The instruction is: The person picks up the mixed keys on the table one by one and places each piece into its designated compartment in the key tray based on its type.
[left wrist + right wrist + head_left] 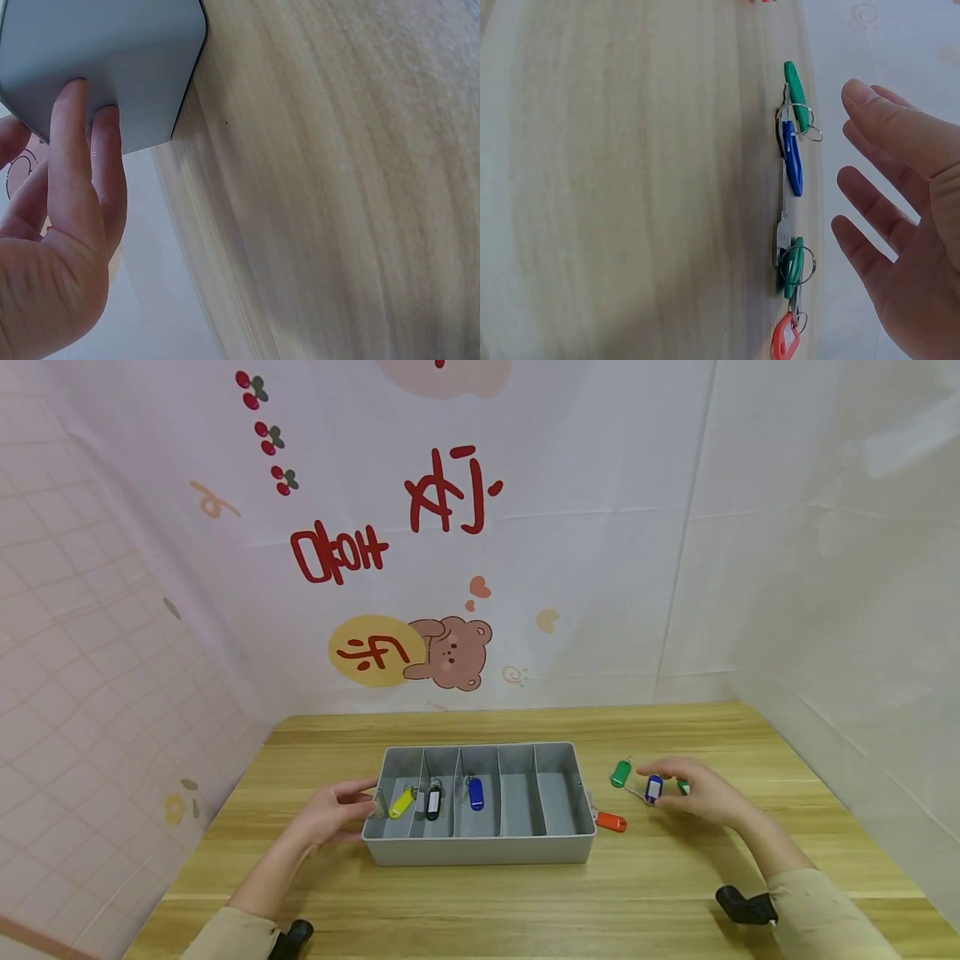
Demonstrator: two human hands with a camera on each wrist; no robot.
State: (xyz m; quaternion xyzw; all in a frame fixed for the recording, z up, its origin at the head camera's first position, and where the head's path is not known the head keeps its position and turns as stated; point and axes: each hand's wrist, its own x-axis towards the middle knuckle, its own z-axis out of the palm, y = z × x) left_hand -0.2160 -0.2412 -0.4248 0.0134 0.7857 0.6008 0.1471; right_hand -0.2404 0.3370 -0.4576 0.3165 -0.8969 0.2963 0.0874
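Note:
A grey divided tray (480, 850) stands on the table, with a yellow key tag (401, 803), a black key tag (433, 802) and a blue key tag (476, 794) in its three left compartments. My left hand (335, 812) rests at the tray's left end; its fingers (71, 127) touch the outer wall. My right hand (701, 789) hovers with spread fingers over another blue key tag (654, 788) on the table. In the right wrist view this blue tag (793, 159) lies between two green tags, apart from the fingertips. The right hand holds nothing.
Left of the right hand lies a green key tag (621, 774); a second green tag (683, 787) is partly hidden behind that hand. An orange-red key tag (611, 822) lies beside the tray's right end. A printed white sheet (570, 568) hangs behind the table (480, 910).

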